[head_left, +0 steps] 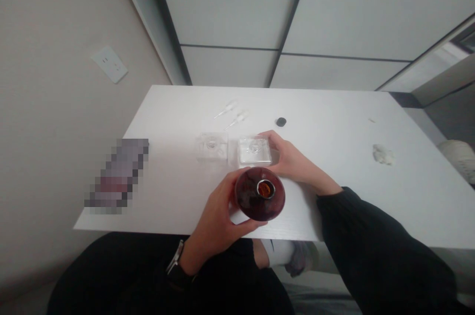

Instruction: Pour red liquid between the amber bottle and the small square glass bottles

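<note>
My left hand (217,216) is wrapped around a dark red-brown glass bottle (256,206) near the table's front edge. The bottle's round mouth is uncapped and faces up toward me. Just beyond it, my right hand (287,159) grips the right side of a clear square container (254,151) with a round feature in its top. Beside that, to the left, stands a similar clear square container (212,149), untouched. Two clear plastic droppers, a left dropper (225,109) and a right dropper (237,119), lie behind the containers. A round black cap (281,122) rests behind my right hand.
Everything stands on a white table (341,127). A crumpled white tissue (384,155) and a small pale scrap (371,120) lie on its right part. At the left edge is a pixelated rectangular item (118,174). White cabinet panels (230,3) rise behind the table.
</note>
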Motion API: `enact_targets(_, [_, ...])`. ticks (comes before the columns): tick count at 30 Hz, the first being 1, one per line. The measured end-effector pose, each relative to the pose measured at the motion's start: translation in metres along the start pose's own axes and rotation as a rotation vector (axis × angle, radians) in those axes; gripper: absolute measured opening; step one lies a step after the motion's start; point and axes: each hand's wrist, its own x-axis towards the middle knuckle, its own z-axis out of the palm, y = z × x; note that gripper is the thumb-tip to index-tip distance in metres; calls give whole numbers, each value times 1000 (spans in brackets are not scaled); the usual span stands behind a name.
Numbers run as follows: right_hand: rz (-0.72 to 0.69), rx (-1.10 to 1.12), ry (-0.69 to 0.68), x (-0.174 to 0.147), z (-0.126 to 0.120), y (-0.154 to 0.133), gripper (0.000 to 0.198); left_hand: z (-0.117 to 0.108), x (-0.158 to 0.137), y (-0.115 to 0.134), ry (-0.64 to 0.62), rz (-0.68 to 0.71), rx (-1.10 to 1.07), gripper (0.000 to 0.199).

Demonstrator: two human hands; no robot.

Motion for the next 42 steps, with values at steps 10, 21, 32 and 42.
enact_targets(10, [7, 5, 50, -1, 0, -3, 63, -1, 2, -1, -2, -25, -18, 74])
enact_targets(21, [-2, -59, 212, -17, -9, 5, 62, 0, 1, -1, -8, -90, -14, 76])
enact_targets(32, [24, -39, 412, -71, -39, -25, 66, 3, 2, -4, 34, -42, -22, 75])
enact_targets(42, [2, -97, 418, -109, -42, -67, 75, 3, 4, -3, 51, -38, -12, 73])
